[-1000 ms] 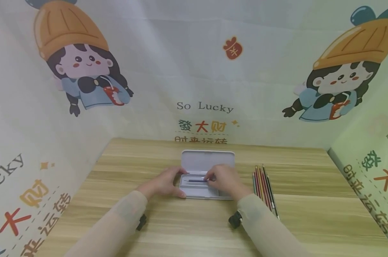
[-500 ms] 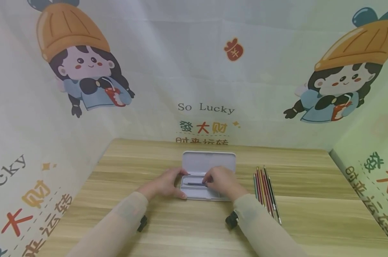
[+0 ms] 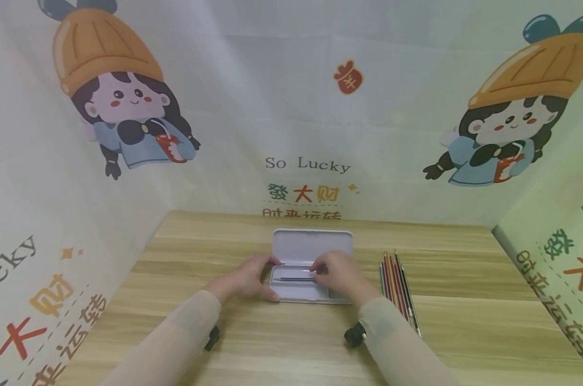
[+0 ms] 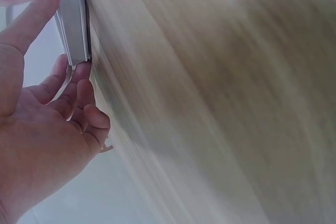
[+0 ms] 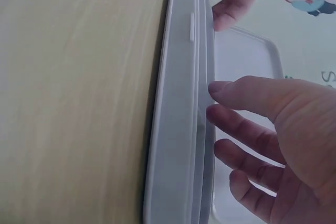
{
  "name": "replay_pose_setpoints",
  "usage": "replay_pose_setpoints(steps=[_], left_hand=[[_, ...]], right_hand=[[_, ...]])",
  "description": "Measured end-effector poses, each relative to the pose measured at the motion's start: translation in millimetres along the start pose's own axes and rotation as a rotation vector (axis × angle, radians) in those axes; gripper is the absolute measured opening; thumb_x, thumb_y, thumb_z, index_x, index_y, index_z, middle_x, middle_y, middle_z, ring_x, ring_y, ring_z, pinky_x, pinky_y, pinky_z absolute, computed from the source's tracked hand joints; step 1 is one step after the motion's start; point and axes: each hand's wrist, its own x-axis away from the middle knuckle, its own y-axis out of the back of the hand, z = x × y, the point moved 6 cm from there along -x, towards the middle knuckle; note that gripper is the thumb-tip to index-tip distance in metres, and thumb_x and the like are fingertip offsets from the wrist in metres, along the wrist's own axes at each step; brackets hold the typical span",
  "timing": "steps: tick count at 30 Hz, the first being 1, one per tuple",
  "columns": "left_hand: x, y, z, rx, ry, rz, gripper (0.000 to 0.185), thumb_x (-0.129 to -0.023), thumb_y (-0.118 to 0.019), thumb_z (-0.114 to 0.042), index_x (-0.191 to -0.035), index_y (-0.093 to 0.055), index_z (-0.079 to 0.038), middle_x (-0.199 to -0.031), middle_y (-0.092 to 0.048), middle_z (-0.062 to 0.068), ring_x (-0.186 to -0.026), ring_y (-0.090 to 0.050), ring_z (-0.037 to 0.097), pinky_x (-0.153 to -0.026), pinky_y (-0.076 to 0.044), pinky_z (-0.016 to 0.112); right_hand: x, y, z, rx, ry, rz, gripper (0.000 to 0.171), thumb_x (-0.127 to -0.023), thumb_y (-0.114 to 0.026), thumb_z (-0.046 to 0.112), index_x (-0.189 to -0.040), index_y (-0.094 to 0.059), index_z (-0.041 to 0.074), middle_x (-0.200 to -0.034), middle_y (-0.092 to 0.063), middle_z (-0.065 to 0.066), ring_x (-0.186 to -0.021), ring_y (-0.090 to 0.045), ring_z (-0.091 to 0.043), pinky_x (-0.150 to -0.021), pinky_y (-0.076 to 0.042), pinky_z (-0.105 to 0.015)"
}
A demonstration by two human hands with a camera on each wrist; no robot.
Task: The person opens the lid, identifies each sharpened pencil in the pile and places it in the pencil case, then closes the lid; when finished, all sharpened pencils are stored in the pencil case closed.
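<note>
Cartoon-printed cloth walls [image 3: 301,134] are seen around a wooden worktop [image 3: 291,343]. Near the middle of the worktop a white pencil case [image 3: 312,245] is laid open, its lid raised at the far side. The left end of the case is gripped by the left hand [image 3: 247,279], thumb on the near edge and fingers curled round the end. One dark pencil [image 3: 293,279] is seen lying lengthwise in the case tray. The right end of that pencil is touched by the fingertips of the right hand [image 3: 338,272]; whether it is pinched cannot be told. A row of coloured pencils [image 3: 398,287] is laid just right of the case.
</note>
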Motion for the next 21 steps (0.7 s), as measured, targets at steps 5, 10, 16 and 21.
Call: replay_pose_setpoints(steps=[5, 10, 16, 21], left_hand=[[1.9, 0.4, 0.3, 0.004, -0.001, -0.005, 0.081, -0.059, -0.089, -0.032, -0.128, -0.052, -0.013, -0.131, -0.054, 0.01, -0.127, -0.045, 0.03, -0.112, -0.033, 0.048], [1.4, 0.9, 1.5, -0.001, -0.013, -0.015, 0.08, -0.06, -0.089, -0.032, -0.128, -0.052, -0.013, -0.131, -0.055, 0.01, -0.127, -0.046, 0.03, -0.112, -0.034, 0.048], [2.4, 1.5, -1.0, 0.004, -0.019, -0.015, 0.08, -0.06, -0.089, -0.032, -0.128, -0.052, -0.013, -0.131, -0.055, 0.01, -0.126, -0.046, 0.031, -0.112, -0.034, 0.048], [2.9, 1.1, -1.1, 0.006, -0.017, -0.014, 0.08, -0.06, -0.089, -0.031, -0.128, -0.052, -0.013, -0.131, -0.055, 0.009, -0.126, -0.046, 0.03, -0.112, -0.034, 0.048]], right_hand=[[9.0, 4.4, -9.0, -0.025, -0.008, -0.027, 0.009, -0.08, -0.074, 0.02, -0.089, -0.075, 0.017, -0.084, -0.069, 0.007, -0.083, -0.061, -0.011, -0.078, -0.052, -0.033], [18.6, 12.1, -19.3, -0.034, -0.076, -0.019, 0.012, -0.081, -0.073, 0.02, -0.093, -0.074, 0.018, -0.089, -0.069, 0.006, -0.086, -0.061, -0.012, -0.078, -0.052, -0.034], [36.8, 24.4, -34.3, -0.016, -0.147, -0.037, 0.013, -0.082, -0.072, 0.025, -0.095, -0.073, 0.023, -0.092, -0.069, 0.01, -0.082, -0.06, -0.009, -0.074, -0.05, -0.032], [50.0, 34.5, -49.6, -0.014, -0.202, -0.067, 0.018, -0.082, -0.071, 0.024, -0.1, -0.073, 0.025, -0.089, -0.069, 0.01, -0.07, -0.055, -0.007, -0.059, -0.045, -0.026]])
